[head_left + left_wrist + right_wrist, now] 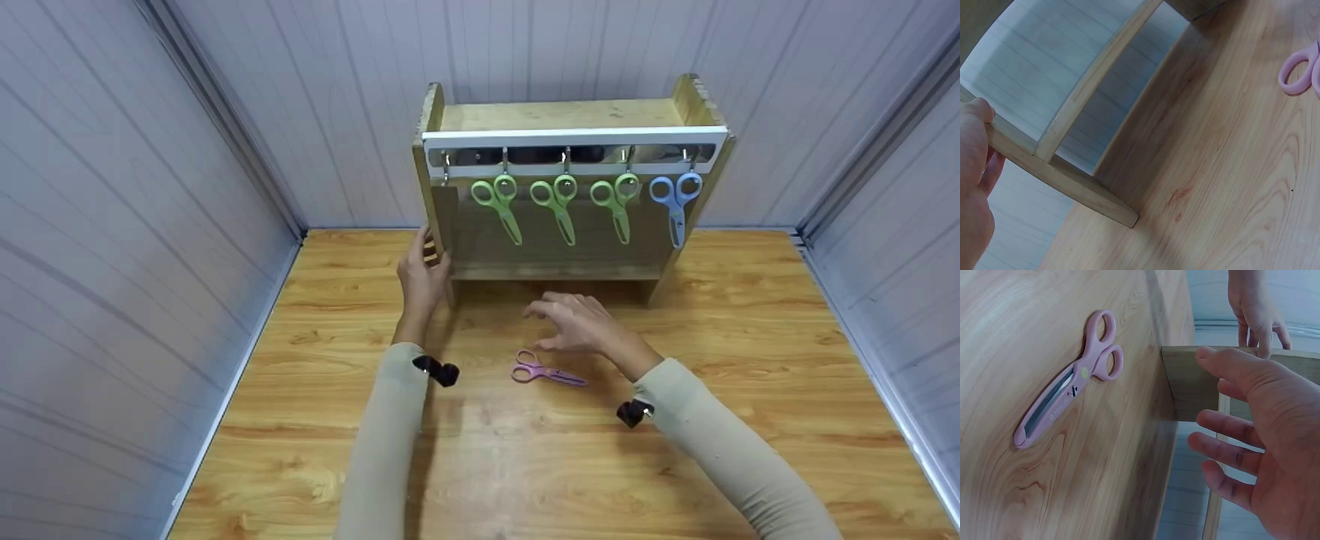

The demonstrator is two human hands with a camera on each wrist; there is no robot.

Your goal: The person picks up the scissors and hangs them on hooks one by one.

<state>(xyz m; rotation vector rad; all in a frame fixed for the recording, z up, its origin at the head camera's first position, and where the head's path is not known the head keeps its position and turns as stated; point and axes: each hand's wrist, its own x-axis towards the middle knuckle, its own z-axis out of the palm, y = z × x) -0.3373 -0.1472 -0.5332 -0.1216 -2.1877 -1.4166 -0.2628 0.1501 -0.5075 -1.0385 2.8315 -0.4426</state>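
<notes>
Pink scissors (551, 373) lie on the wood-grain floor, handles to the left in the head view; the right wrist view shows their closed blades in a pink cover. Just beyond them my right hand (577, 322) hovers with fingers loosely bent, holding nothing. My left hand (424, 277) grips the left side panel (1061, 174) of a small wooden shelf (555, 271), thumb at its front edge. From hooks on the shelf's white-edged rail (574, 135) hang three green scissors (556, 202) and one pair of blue scissors (677, 206). The leftmost hook (445, 169) bears no scissors.
White panelled walls (360, 112) enclose the floor (315, 420) at the back and both sides. The shelf stands close to the back wall. Black wrist cameras (436, 370) are strapped over both sleeves.
</notes>
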